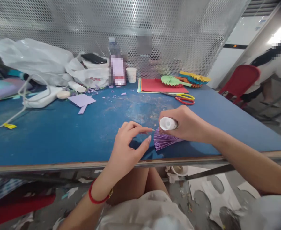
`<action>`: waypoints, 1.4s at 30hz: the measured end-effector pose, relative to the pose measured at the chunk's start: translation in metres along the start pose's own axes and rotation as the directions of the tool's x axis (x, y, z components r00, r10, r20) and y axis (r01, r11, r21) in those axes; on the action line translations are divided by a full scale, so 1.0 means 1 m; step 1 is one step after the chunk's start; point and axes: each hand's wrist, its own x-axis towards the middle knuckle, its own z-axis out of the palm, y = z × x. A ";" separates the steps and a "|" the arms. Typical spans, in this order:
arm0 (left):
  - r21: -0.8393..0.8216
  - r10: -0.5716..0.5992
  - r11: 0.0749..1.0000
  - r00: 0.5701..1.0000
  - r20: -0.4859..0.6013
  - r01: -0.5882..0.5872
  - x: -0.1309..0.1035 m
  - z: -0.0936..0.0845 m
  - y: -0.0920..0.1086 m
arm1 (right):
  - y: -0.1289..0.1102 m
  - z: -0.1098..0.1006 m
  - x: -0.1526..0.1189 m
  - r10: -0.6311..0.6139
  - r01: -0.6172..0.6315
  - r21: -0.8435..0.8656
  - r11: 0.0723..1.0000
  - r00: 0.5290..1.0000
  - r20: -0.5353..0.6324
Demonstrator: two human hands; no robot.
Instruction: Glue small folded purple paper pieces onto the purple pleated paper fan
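Note:
A purple pleated paper fan [165, 140] lies on the blue table near its front edge. My right hand [184, 123] is wrapped round a white bottle or tube [168, 123], its round end facing up, over the top of the fan. That hand hides part of the fan and the lower end of the white tube. My left hand [129, 143] is just left of the fan, thumb and forefinger apart, with nothing between them. Its fingertips are close to the fan's left edge; whether they touch it I cannot tell.
Scissors [184, 98] lie before stacked coloured paper [152, 86] with a green pleated piece [171, 81]. Purple paper [82, 100], scraps, a white power strip [43, 97], a paper cup [131, 75] and plastic bags [32, 57] stand further back. A person sits at the far right.

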 end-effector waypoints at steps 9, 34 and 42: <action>0.168 0.000 0.985 0.986 0.167 -0.028 -0.002 0.006 -0.001 | 0.001 0.016 -0.009 0.039 -0.038 -0.032 0.999 0.999 0.038; 0.310 0.006 0.947 0.970 0.241 -0.084 -0.002 0.005 0.008 | -0.002 0.014 -0.018 0.058 -0.056 -0.047 0.997 0.996 0.060; 0.329 0.033 0.938 0.971 0.237 -0.112 0.000 0.008 0.006 | -0.003 0.015 -0.018 0.038 -0.035 -0.052 0.998 0.998 0.051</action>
